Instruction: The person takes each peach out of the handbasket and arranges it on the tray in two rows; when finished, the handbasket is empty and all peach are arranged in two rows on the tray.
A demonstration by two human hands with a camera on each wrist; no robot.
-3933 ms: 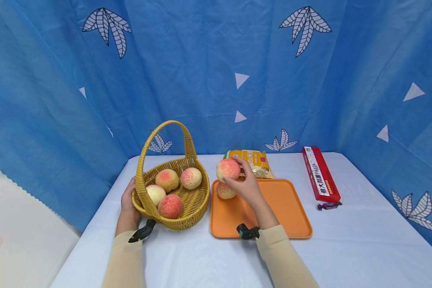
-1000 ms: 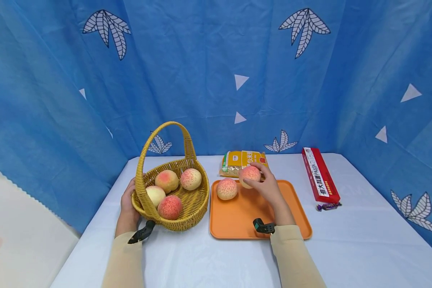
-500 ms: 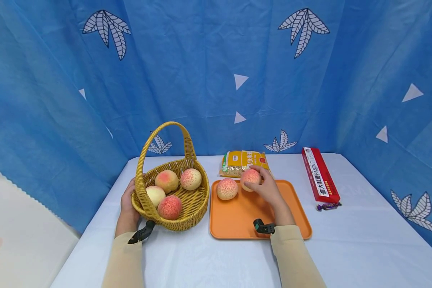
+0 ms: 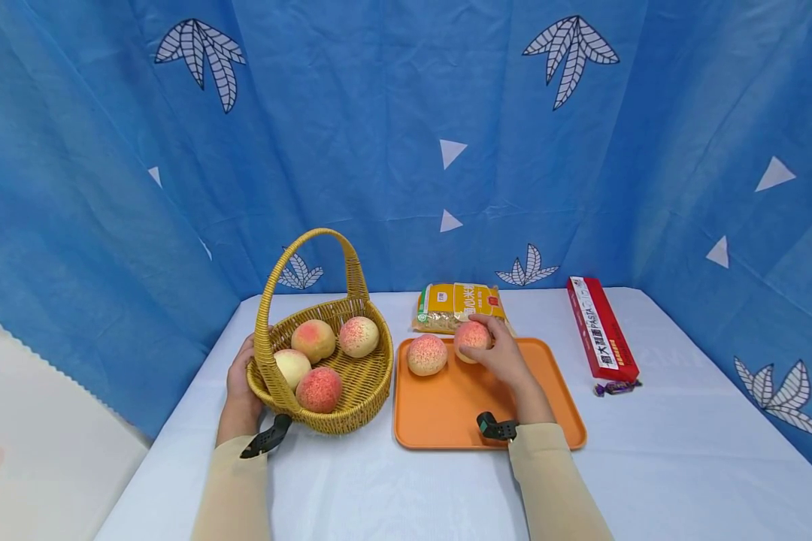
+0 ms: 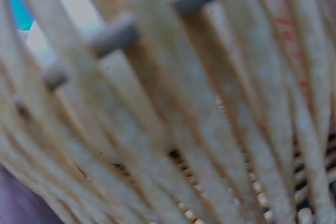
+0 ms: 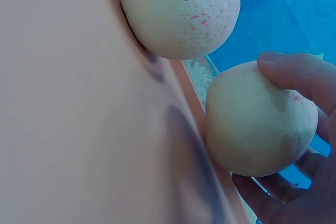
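At the left side of a woven basket, my left hand grips the wall, its fingertips mostly hidden. Inside the basket lie several peaches. My right hand holds a pink and cream peach between thumb and fingers, low over the back of the orange tray. Whether this peach touches the tray is hard to tell. Just left of it, another peach sits on the tray and also shows in the right wrist view. Blurred basket weave fills the left wrist view.
Behind the tray lies a yellow food bag. A red pasta box stands to the right, with a purple-wrapped candy at its near end. Blue curtain encloses the white table at the back and sides.
My right hand has carried its peach from above the other peach to the right, then lowered it slightly toward the tray. The left hand and basket stay in place.
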